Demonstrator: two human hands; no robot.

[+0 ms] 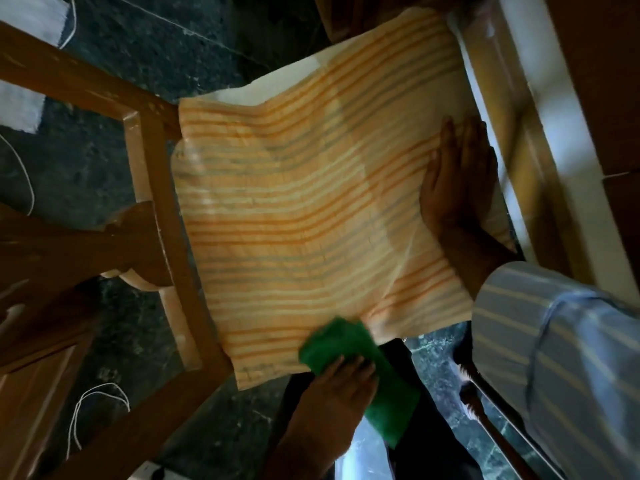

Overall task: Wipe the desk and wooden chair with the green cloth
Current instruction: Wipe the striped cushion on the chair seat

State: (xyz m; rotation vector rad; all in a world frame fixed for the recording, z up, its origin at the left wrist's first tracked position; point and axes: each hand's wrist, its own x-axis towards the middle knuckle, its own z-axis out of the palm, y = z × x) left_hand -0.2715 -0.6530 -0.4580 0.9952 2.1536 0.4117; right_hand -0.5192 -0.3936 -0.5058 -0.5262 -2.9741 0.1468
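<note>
I look straight down on the wooden chair (152, 174), whose seat is covered by an orange-striped cushion (298, 202). My left hand (341, 389) presses the folded green cloth (349, 344) against the cushion's near edge, fingers curled over the cloth. Over on the cushion's right side my right hand (457, 181) lies flat, fingers together and stretched out, holding nothing. The chair's brown frame shows along the left side and at the near left corner. The desk is not clearly in view.
A dark green marbled floor (166, 46) surrounds the chair. White cord (93, 410) loops on the floor at lower left. A wooden panel (526, 161) with a pale edge runs along the right, close to the cushion. A thin stick (485, 420) lies near my striped sleeve (554, 358).
</note>
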